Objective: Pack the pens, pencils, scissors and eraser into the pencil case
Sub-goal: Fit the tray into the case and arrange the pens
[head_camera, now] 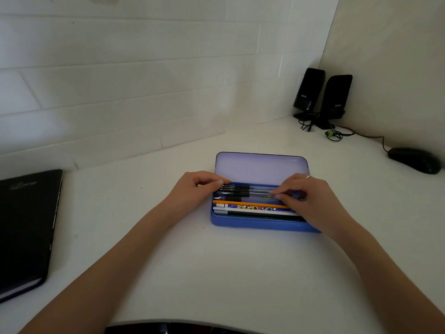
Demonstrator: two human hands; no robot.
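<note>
A blue pencil case [262, 224] lies open in the middle of a white tabletop [216, 273], lid raised at the back. Inside lie pens [237, 191] at the back and an orange pencil [248, 204] nearer the front. The left hand [195, 190] rests at the case's left end, fingers curled against the pen tips. The right hand [304, 197] reaches into the case's right side, fingers pressed together on the pens. A black notebook [26, 227] sits far left of the case, speakers [322, 97] and a mouse [415, 160] behind it to the right

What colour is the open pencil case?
Blue, with a pale lilac inside lid, seen in the head view: pencil case.
</note>
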